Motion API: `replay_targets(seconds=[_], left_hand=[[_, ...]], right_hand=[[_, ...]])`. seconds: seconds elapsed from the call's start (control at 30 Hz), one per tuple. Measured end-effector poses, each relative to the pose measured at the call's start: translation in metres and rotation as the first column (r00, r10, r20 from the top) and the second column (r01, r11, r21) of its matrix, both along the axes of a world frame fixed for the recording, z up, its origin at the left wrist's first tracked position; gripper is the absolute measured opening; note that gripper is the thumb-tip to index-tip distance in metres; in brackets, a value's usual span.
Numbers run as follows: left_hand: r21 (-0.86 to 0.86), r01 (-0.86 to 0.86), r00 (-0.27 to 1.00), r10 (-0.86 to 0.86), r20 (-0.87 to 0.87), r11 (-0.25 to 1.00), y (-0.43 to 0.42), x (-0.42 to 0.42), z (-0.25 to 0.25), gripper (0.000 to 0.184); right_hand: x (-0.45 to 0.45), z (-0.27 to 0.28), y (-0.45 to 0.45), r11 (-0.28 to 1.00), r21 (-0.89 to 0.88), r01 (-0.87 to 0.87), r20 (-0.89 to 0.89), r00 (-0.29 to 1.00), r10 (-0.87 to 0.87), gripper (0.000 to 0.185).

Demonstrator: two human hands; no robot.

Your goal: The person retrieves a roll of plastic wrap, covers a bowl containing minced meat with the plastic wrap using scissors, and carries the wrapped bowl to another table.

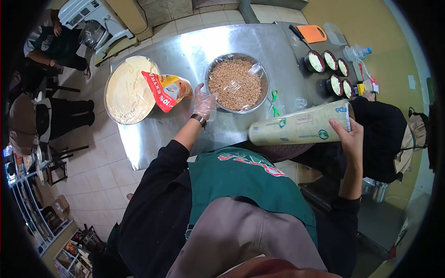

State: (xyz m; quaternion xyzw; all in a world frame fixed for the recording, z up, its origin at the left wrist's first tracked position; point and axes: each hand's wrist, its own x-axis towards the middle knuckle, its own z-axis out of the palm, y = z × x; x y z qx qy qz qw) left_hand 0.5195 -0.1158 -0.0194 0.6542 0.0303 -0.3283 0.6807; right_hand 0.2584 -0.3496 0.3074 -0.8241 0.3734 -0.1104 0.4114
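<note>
My left hand (205, 104), in a clear plastic glove, is at the left rim of a metal bowl (265, 95), its fingers apart. Inside the bowl are small light-brown pieces (235, 85), with clear plastic film stretched over the top. My bare right hand (350, 135) grips one end of a large roll of plastic wrap (296, 126), held sideways near the table's front edge. Left of my gloved hand, a red and yellow pouch (168, 91) overlaps a wide bowl of pale cream (130, 92). Green-handled scissors (275, 98) lie right of the metal bowl.
On the steel table (185, 46), several dark cups with white filling (315, 61) stand at the right. An orange cutting board (311, 34) and a knife (299, 35) lie behind them. One person (375, 134) is close at the right. A stand mixer (95, 23) is back left.
</note>
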Motion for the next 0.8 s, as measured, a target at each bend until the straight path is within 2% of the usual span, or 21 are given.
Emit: replay_targets(seconds=[0.07, 0.13, 0.17, 0.23, 0.27, 0.3, 0.37, 0.4, 0.43, 0.5, 0.53, 0.57, 0.6, 0.63, 0.67, 0.73, 0.8], left_hand=[[0.043, -0.016, 0.999, 0.014, 0.042, 0.999, -0.001, -0.006, 0.003, 0.079], [-0.099, -0.099, 0.987, 0.111, 0.12, 0.99, 0.003, -0.02, 0.007, 0.081], [-0.104, -0.117, 0.984, 0.13, 0.121, 0.988, 0.008, -0.026, -0.002, 0.081], [-0.255, -0.117, 0.976, 0.159, 0.149, 0.96, 0.022, -0.039, -0.028, 0.082], [-0.084, -0.053, 0.979, 0.069, 0.19, 0.995, 0.033, -0.04, -0.028, 0.08], [-0.085, -0.066, 0.979, 0.081, 0.189, 0.994, 0.04, -0.047, -0.025, 0.08], [-0.297, -0.116, 0.981, 0.157, 0.116, 0.948, 0.054, -0.06, -0.019, 0.081], [-0.288, -0.08, 0.966, 0.146, 0.214, 0.954, 0.062, -0.061, -0.027, 0.082], [-0.288, -0.085, 0.965, 0.151, 0.216, 0.954, 0.07, -0.063, -0.035, 0.082], [-0.25, 0.022, 0.955, 0.053, 0.292, 0.968, 0.087, -0.065, -0.033, 0.082], [-0.115, 0.031, 0.93, 0.014, 0.368, 0.993, 0.096, -0.067, -0.05, 0.078], [-0.116, 0.026, 0.929, 0.019, 0.369, 0.993, 0.099, -0.071, -0.044, 0.078], [-0.227, 0.017, 0.963, 0.045, 0.266, 0.974, 0.102, -0.073, -0.03, 0.079], [-0.33, -0.005, 0.987, 0.058, 0.149, 0.944, 0.107, -0.076, -0.013, 0.08], [-0.301, -0.048, 0.991, 0.083, 0.105, 0.953, 0.108, -0.08, 0.004, 0.077], [-0.306, -0.053, 0.989, 0.092, 0.115, 0.951, 0.112, -0.082, -0.009, 0.075], [-0.31, -0.055, 0.988, 0.098, 0.123, 0.949, 0.114, -0.082, 0.001, 0.072]], right_hand=[[0.007, 0.01, -0.004, 0.983, -0.159, -0.091, -0.064, 0.995, 0.081, 0.022], [0.013, 0.017, -0.011, 0.962, -0.238, -0.134, -0.097, 0.989, 0.113, 0.022], [0.017, 0.02, -0.015, 0.937, -0.31, -0.159, -0.129, 0.984, 0.124, 0.022], [0.026, 0.026, -0.021, 0.931, -0.325, -0.169, -0.103, 0.984, 0.143, 0.023], [0.032, 0.029, -0.024, 0.926, -0.34, -0.165, -0.092, 0.986, 0.142, 0.023], [0.038, 0.03, -0.028, 0.921, -0.354, -0.16, -0.082, 0.987, 0.14, 0.023], [0.052, 0.028, -0.036, 0.903, -0.391, -0.179, -0.08, 0.984, 0.161, 0.026], [0.061, 0.026, -0.04, 0.846, -0.475, -0.241, -0.082, 0.97, 0.23, 0.028], [0.07, 0.025, -0.044, 0.778, -0.556, -0.293, -0.089, 0.952, 0.294, 0.03], [0.095, 0.026, -0.038, 0.767, -0.557, -0.318, -0.113, 0.944, 0.31, 0.035], [0.107, 0.021, -0.037, 0.791, -0.534, -0.298, -0.124, 0.953, 0.276, 0.038], [0.118, 0.016, -0.039, 0.814, -0.51, -0.28, -0.138, 0.96, 0.244, 0.04], [0.128, 0.009, -0.044, 0.809, -0.514, -0.285, -0.135, 0.958, 0.252, 0.04], [0.138, 0.0, -0.048, 0.741, -0.581, -0.336, -0.14, 0.938, 0.316, 0.043], [0.147, -0.007, -0.05, 0.666, -0.643, -0.379, -0.148, 0.914, 0.378, 0.045], [0.164, -0.014, -0.05, 0.614, -0.686, -0.389, -0.19, 0.911, 0.365, 0.047], [0.177, -0.014, -0.046, 0.543, -0.735, -0.406, -0.226, 0.902, 0.367, 0.05]])
